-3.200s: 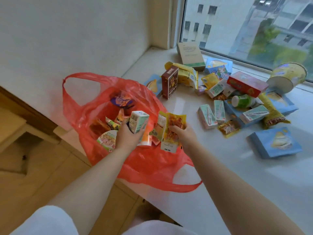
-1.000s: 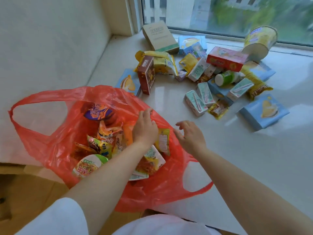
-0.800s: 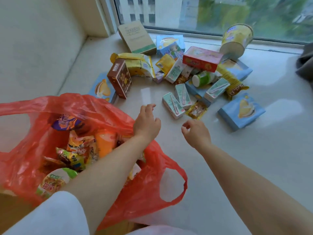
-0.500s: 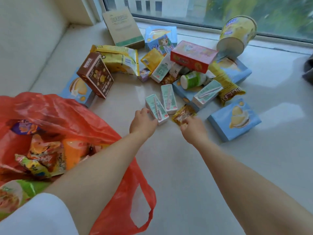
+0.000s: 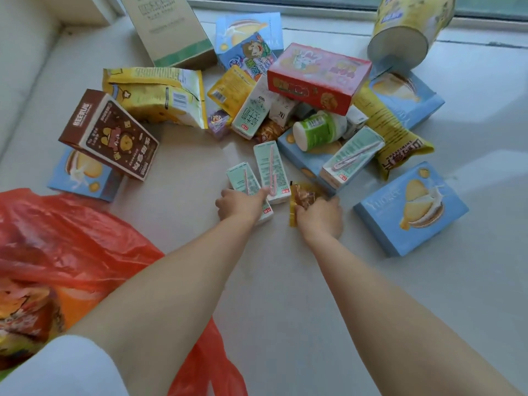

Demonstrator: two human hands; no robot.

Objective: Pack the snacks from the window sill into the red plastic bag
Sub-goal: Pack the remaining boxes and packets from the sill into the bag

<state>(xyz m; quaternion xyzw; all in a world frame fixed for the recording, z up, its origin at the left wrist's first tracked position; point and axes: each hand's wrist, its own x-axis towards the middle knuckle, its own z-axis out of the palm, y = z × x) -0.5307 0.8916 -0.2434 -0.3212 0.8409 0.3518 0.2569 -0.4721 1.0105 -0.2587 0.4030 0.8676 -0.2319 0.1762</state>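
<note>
The red plastic bag (image 5: 71, 247) lies open at the lower left with snack packets inside. A heap of snacks covers the white sill (image 5: 285, 281). My left hand (image 5: 238, 205) grips the nearer of two pale green drink cartons (image 5: 243, 178); its twin (image 5: 271, 170) lies right beside it. My right hand (image 5: 321, 217) pinches a small orange-yellow snack packet (image 5: 301, 195) lying flat on the sill.
Around the hands lie a blue biscuit box (image 5: 411, 207), a third green carton (image 5: 351, 158), a green-white bottle (image 5: 317, 131), a red box (image 5: 317, 78), a brown box (image 5: 110, 135), a yellow bag (image 5: 160, 95) and a tipped yellow tub (image 5: 408, 27). The window runs along the far edge.
Both hands left the bag empty, reached forward to the heap and closed on a green carton and the small orange packet. The view swung right and closer to the sill.
</note>
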